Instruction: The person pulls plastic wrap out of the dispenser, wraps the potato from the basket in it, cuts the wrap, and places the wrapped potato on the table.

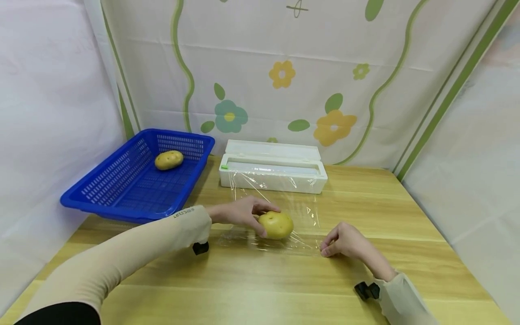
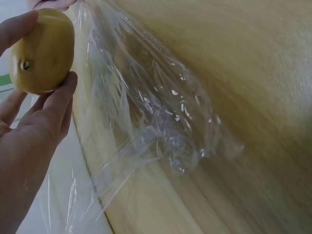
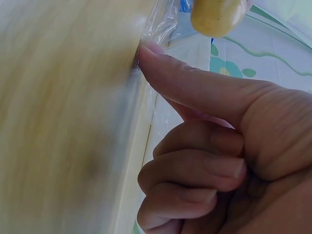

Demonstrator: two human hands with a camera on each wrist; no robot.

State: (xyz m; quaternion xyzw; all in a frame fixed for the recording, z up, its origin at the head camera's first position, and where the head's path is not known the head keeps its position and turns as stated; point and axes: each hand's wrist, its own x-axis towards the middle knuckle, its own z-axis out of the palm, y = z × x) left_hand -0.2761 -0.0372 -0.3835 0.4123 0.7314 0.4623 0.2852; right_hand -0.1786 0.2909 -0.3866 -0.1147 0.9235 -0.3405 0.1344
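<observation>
In the head view my left hand (image 1: 243, 213) grips a yellow potato (image 1: 277, 225) over a sheet of cling film (image 1: 300, 210). The left wrist view shows thumb and fingers curled round the potato (image 2: 43, 51), with crumpled film (image 2: 170, 122) on the wood beside it. My right hand (image 1: 345, 243) pinches the film's near right corner between thumb and forefinger; in the right wrist view its other fingers (image 3: 190, 170) are curled in. The film runs back to an open white dispenser box (image 1: 272, 184) holding the roll.
A blue plastic basket (image 1: 178, 210) stands at the left of the wooden table (image 1: 260, 293), with another potato (image 1: 169, 160) inside. Behind the box hangs a white curtain (image 1: 252, 54) printed with flowers; pale cloth walls close off both sides.
</observation>
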